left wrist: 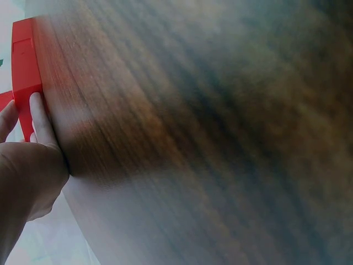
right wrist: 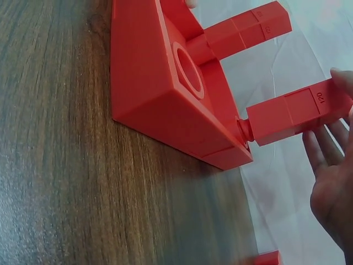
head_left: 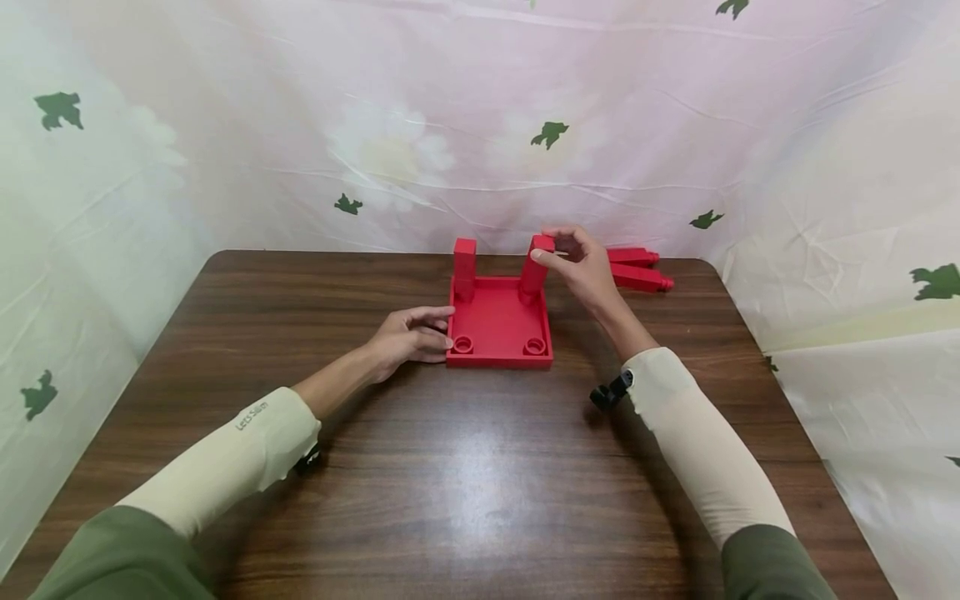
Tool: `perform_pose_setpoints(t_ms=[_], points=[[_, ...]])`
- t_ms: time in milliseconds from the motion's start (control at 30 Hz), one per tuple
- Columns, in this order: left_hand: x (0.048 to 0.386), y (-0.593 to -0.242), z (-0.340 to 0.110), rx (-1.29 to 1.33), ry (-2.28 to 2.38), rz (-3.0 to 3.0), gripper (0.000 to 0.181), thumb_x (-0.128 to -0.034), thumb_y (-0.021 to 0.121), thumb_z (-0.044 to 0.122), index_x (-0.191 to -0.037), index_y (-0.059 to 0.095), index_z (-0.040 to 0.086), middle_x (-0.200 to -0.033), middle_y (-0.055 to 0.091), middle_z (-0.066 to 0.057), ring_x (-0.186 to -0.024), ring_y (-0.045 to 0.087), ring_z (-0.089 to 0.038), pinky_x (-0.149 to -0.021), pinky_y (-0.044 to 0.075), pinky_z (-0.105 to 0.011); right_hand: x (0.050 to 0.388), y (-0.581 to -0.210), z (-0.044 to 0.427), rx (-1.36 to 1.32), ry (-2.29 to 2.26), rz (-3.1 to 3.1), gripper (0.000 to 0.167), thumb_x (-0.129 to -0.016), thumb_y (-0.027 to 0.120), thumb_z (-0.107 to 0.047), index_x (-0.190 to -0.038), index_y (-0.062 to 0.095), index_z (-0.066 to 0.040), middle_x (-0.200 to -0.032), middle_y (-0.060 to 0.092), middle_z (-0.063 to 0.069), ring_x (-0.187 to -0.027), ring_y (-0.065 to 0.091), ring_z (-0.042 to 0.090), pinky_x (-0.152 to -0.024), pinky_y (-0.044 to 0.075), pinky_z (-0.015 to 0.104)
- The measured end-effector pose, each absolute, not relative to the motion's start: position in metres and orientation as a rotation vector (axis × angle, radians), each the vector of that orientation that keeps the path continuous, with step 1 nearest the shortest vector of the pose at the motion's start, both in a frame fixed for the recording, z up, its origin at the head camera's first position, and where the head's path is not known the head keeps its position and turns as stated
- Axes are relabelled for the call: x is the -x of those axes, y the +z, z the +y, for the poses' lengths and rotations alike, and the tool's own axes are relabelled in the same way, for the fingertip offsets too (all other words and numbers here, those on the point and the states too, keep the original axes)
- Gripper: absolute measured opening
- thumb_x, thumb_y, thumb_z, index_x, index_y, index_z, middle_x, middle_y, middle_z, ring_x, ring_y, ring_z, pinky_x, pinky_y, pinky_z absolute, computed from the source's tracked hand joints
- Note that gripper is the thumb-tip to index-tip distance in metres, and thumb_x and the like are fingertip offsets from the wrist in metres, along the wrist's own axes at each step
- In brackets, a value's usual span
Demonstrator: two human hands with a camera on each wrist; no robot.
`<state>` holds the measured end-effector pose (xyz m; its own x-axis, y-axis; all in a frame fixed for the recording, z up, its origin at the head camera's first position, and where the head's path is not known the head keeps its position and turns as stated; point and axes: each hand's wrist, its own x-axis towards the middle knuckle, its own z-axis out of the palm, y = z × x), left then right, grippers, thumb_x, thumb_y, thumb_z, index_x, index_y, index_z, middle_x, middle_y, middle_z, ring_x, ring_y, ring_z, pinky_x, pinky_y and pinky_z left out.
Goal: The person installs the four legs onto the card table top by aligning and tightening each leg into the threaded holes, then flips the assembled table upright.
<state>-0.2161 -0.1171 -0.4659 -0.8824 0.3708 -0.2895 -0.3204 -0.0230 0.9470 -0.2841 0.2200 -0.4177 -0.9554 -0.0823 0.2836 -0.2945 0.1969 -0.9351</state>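
A red square tray-like base (head_left: 498, 321) lies on the table, with round sockets in its two near corners. From its far left corner rises a red square post (head_left: 465, 265). My right hand (head_left: 587, 265) pinches the upper end of a second red post (right wrist: 289, 115) at the far right corner. That post leans a little, and its narrow neck shows at the base in the right wrist view. My left hand (head_left: 408, 337) touches the left side of the base with fairly straight fingers, as the left wrist view also shows.
Two more red posts (head_left: 639, 277) with knobbed ends lie right of my right hand, near the far edge of the brown wooden table (head_left: 360, 517). A pale patterned cloth (head_left: 465, 108) hangs behind the table and along both sides.
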Motion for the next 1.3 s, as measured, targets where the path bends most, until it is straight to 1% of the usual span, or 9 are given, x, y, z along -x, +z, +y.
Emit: perform_pose_setpoints(t_ms=[133, 433, 533, 667, 767, 933, 1033, 1133, 1300], points=[[0.216, -0.465, -0.117, -0.052, 1.957, 1.791, 0.073, -0.0976, 0.074, -0.014, -0.165, 0.057, 0.008, -0.139, 0.058, -0.014, -0.102, 0.077, -0.014, -0.093, 0.072, -0.042, 0.285, -0.417, 0.218, -0.361, 1.853, -2.293, 0.039, -0.1, 0.087, -0.022, -0.136, 0.073, -0.014, -0.124, 0.081, -0.005, -0.113, 0.072, 0.013, -0.094, 0.06, 0.02], [0.215, -0.466, -0.117, -0.049, 1.951, 1.797, 0.074, -0.0973, 0.075, -0.014, -0.165, 0.057, 0.008, -0.138, 0.058, -0.014, -0.101, 0.078, -0.012, -0.093, 0.072, -0.042, 0.29, -0.421, 0.221, -0.501, 1.736, -2.339, 0.041, -0.108, 0.077, -0.022, -0.149, 0.075, -0.015, -0.115, 0.078, -0.01, -0.106, 0.069, 0.017, -0.089, 0.058, 0.023], [0.216, -0.467, -0.117, -0.05, 1.949, 1.792, 0.073, -0.0974, 0.075, -0.014, -0.165, 0.057, 0.008, -0.139, 0.058, -0.014, -0.101, 0.078, -0.013, -0.093, 0.072, -0.042, 0.289, -0.423, 0.223, -0.522, 1.775, -2.317, 0.041, -0.112, 0.069, -0.02, -0.151, 0.073, -0.011, -0.115, 0.076, -0.016, -0.099, 0.065, 0.014, -0.083, 0.057, 0.022], [0.217, -0.467, -0.117, -0.052, 1.947, 1.792, 0.072, -0.0981, 0.074, -0.013, -0.165, 0.058, 0.008, -0.14, 0.058, -0.015, -0.102, 0.077, -0.014, -0.092, 0.072, -0.042, 0.287, -0.422, 0.224, -0.497, 1.813, -2.294, 0.042, -0.112, 0.065, -0.018, -0.152, 0.071, -0.007, -0.115, 0.075, -0.016, -0.095, 0.062, 0.012, -0.076, 0.054, 0.021], [0.217, -0.466, -0.117, -0.053, 1.947, 1.795, 0.072, -0.0981, 0.074, -0.013, -0.165, 0.058, 0.008, -0.14, 0.058, -0.015, -0.102, 0.077, -0.014, -0.092, 0.072, -0.041, 0.286, -0.422, 0.224, -0.45, 1.802, -2.295, 0.043, -0.109, 0.071, -0.022, -0.149, 0.072, -0.008, -0.116, 0.075, -0.014, -0.101, 0.063, 0.013, -0.078, 0.055, 0.02], [0.217, -0.466, -0.118, -0.056, 1.947, 1.796, 0.073, -0.0978, 0.074, -0.014, -0.165, 0.057, 0.008, -0.14, 0.058, -0.015, -0.102, 0.077, -0.014, -0.093, 0.072, -0.041, 0.286, -0.423, 0.222, -0.404, 1.845, -2.272, 0.042, -0.103, 0.079, -0.022, -0.142, 0.07, -0.008, -0.127, 0.075, -0.009, -0.118, 0.068, 0.013, -0.092, 0.061, 0.017], [0.217, -0.465, -0.118, -0.058, 1.948, 1.795, 0.073, -0.098, 0.074, -0.014, -0.165, 0.057, 0.007, -0.14, 0.058, -0.015, -0.102, 0.077, -0.013, -0.093, 0.072, -0.041, 0.286, -0.422, 0.22, -0.393, 1.891, -2.236, 0.037, -0.101, 0.081, -0.019, -0.134, 0.069, -0.008, -0.123, 0.079, -0.008, -0.116, 0.07, 0.011, -0.094, 0.06, 0.018], [0.217, -0.465, -0.118, -0.056, 1.948, 1.795, 0.073, -0.0979, 0.074, -0.014, -0.165, 0.057, 0.008, -0.139, 0.058, -0.014, -0.102, 0.077, -0.013, -0.092, 0.072, -0.041, 0.286, -0.422, 0.217, -0.385, 1.935, -2.207, 0.029, -0.101, 0.081, -0.016, -0.125, 0.066, -0.01, -0.117, 0.083, -0.012, -0.11, 0.073, 0.008, -0.091, 0.059, 0.019], [0.217, -0.465, -0.117, -0.05, 1.941, 1.799, 0.073, -0.098, 0.074, -0.013, -0.166, 0.057, 0.008, -0.14, 0.058, -0.015, -0.101, 0.077, -0.013, -0.093, 0.072, -0.042, 0.287, -0.422, 0.214, -0.366, 2.043, -2.178, 0.028, -0.102, 0.083, -0.013, -0.116, 0.059, -0.016, -0.114, 0.085, -0.013, -0.106, 0.074, 0.006, -0.087, 0.056, 0.021]])
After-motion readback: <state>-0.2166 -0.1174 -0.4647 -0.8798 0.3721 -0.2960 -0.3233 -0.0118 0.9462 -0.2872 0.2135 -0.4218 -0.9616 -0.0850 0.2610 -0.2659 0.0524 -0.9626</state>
